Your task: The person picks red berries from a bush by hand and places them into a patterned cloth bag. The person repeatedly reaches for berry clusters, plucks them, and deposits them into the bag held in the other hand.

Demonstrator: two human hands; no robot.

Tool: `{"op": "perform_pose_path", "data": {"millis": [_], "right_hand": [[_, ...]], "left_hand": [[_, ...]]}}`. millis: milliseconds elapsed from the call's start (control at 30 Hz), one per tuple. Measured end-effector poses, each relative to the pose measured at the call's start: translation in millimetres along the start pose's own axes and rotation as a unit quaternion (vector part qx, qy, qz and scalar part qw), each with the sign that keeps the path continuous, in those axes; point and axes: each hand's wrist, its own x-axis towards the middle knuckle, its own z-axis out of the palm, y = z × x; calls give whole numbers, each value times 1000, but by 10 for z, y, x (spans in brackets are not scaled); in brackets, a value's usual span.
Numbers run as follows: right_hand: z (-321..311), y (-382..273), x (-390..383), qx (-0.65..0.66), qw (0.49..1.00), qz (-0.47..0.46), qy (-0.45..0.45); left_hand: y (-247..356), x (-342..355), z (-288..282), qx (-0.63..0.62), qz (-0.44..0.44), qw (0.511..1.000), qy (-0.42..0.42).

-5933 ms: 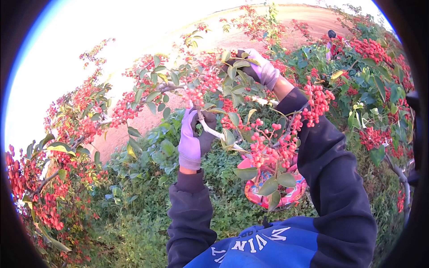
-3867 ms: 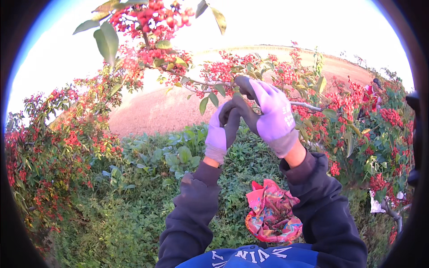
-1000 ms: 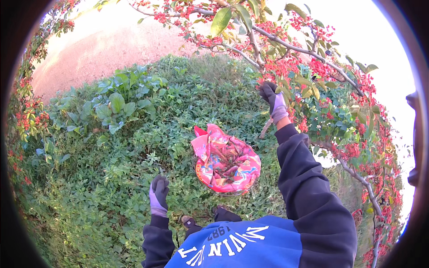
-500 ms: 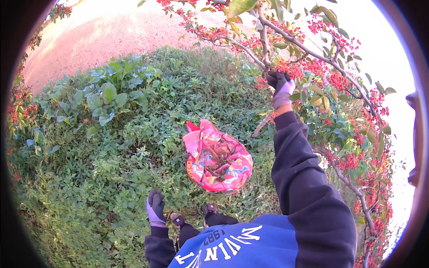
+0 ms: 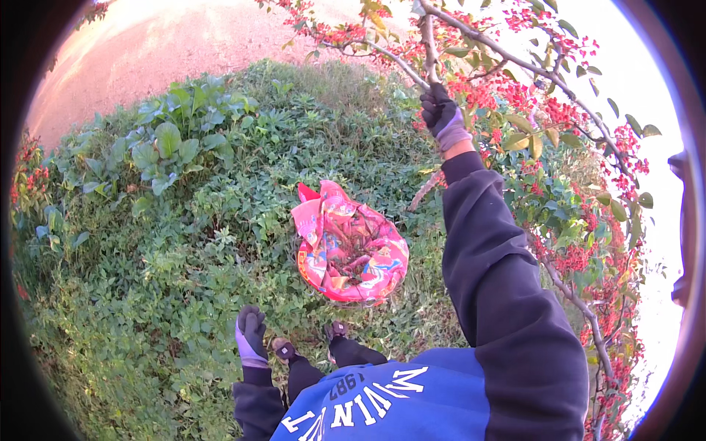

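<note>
My right hand (image 5: 444,119), in a dark and purple glove, is raised at the upper right. Its fingers are closed around the lower part of a branch (image 5: 431,55), just where a thinner branch forks off to the left. Clusters of small red berries (image 5: 478,95) hang right beside it among green and yellowing leaves. Lower down, my left hand (image 5: 251,336) hangs by my side in a matching glove. Its fingers are loosely bent, and nothing shows in them. A pink-red printed bag (image 5: 351,250) stands with its mouth open on the ground between my hands; brownish twiggy bits show inside.
Low green weeds (image 5: 176,264) cover the ground, with a broad-leaved plant (image 5: 169,143) at the left. Bare reddish soil (image 5: 169,44) lies beyond. More berry-laden branches (image 5: 588,309) run down the right side. My shoes (image 5: 283,348) are just below the bag.
My right hand has shifted slightly left and up, from beside the berries onto the branch. The left hand still hangs low. The whole view has shifted a little.
</note>
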Motion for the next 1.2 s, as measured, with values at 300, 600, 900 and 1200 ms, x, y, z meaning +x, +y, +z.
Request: {"op": "perform_pose_path", "data": {"millis": [300, 600, 900, 1200], "right_hand": [[-597, -333, -586, -497, 863, -47, 76], [-704, -442, -424, -218, 975, 3, 39], [-1183, 733, -1318, -451, 887, -16, 95], [-2866, 3765, -2235, -447, 810, 378, 45]], "left_hand": [[-446, -109, -304, -36, -34, 998, 49], [-533, 21, 49, 12, -47, 999, 9], [-1005, 104, 115, -43, -50, 998, -12], [-1883, 617, 184, 152, 18, 988, -37]]}}
